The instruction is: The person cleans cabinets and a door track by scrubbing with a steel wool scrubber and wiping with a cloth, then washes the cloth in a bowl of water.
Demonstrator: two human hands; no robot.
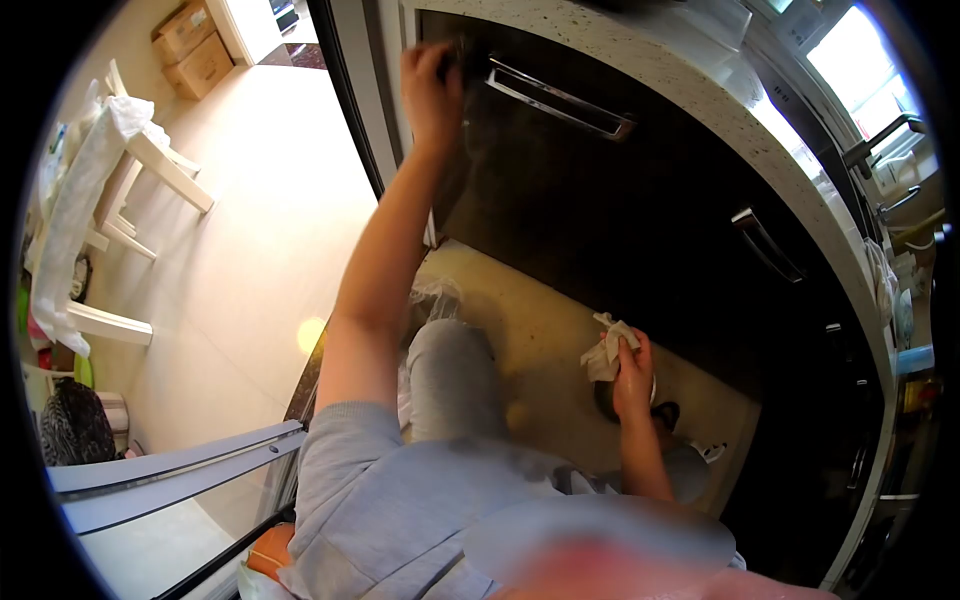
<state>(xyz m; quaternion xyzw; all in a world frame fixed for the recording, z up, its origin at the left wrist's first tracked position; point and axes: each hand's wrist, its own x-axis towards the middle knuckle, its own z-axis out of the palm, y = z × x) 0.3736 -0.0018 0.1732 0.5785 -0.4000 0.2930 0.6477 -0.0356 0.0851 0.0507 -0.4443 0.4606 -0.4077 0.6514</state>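
Blending into the black cabinet front (600, 215), whatever lies at the fingertips of the left hand (432, 95) is hard to make out: something dark shows there, but I cannot tell whether it is a held thing or only shadow. The fingers are bent, up by the panel's top left corner, beside a long chrome handle (562, 98); how tightly they close, and on what, I cannot tell. A blurred patch hides part of the grey shirt (370, 500) at the bottom edge, and the round frame cuts off the far ends of the speckled countertop (640, 50)

Lower down, the right hand (633, 375) is closed around a crumpled whitish cloth (606, 352) (perhaps a paper towel; the weave is too small to tell), its loose folds sticking out past the fingers. Cloth and hand are in front of the cabinet's lower edge, to the right of the grey-clad knee (455, 375), and they partly cover a dark rounded object (606, 400) that I cannot identify
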